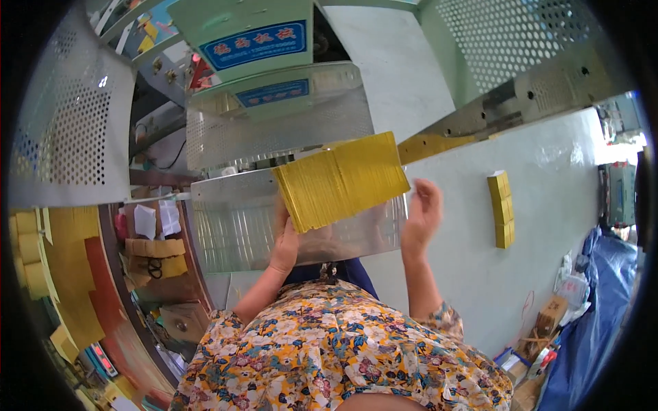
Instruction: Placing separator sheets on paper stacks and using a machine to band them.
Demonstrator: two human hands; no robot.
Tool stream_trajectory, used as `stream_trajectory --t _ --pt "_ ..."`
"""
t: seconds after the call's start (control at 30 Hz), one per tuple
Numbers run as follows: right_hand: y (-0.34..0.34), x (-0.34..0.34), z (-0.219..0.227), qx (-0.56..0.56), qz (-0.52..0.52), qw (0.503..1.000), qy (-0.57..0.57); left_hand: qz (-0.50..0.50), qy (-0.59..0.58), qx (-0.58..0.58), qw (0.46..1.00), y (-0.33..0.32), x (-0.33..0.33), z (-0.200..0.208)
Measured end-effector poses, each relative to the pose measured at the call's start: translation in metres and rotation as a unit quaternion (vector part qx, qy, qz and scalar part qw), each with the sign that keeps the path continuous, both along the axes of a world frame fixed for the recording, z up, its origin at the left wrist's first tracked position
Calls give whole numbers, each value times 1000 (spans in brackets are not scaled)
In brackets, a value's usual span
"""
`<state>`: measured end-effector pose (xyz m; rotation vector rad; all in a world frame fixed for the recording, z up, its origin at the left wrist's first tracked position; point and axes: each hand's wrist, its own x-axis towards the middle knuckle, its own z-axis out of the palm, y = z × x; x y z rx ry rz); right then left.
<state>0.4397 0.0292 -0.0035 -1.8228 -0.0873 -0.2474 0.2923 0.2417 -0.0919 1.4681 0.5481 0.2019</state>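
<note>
I hold a thick stack of yellow paper sheets [343, 179] up over a shiny steel machine plate [226, 226]. My left hand [284, 243] grips the stack from below at its near left corner. My right hand [421, 212] touches the stack's right edge with its fingers spread. The stack tilts, its far end higher. A flowered sleeve covers both of my upper arms.
A green machine with perforated metal guards [274, 130] stands ahead. A small pile of yellow pads [502, 209] rests on the pale green table [562, 205] to the right. More yellow paper stacks [68, 274] lie at the left. Boxes and a blue sheet [589, 322] sit at the lower right.
</note>
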Motion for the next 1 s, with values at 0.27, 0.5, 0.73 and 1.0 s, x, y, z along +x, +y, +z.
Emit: stream_trajectory --t 0.27,0.5,0.73,1.0 --pt "82 8 121 -349 344 840 -235 45 -127 -153 979 -7 2 -20" --pt "112 16 108 -420 419 768 -242 37 -79 -79 993 -2 -15 -33" --pt "137 18 60 -419 483 737 -221 41 -24 -106 993 -11 0 -29" --pt "127 3 45 -372 453 776 -232 -25 11 -66 997 -2 -11 -25"
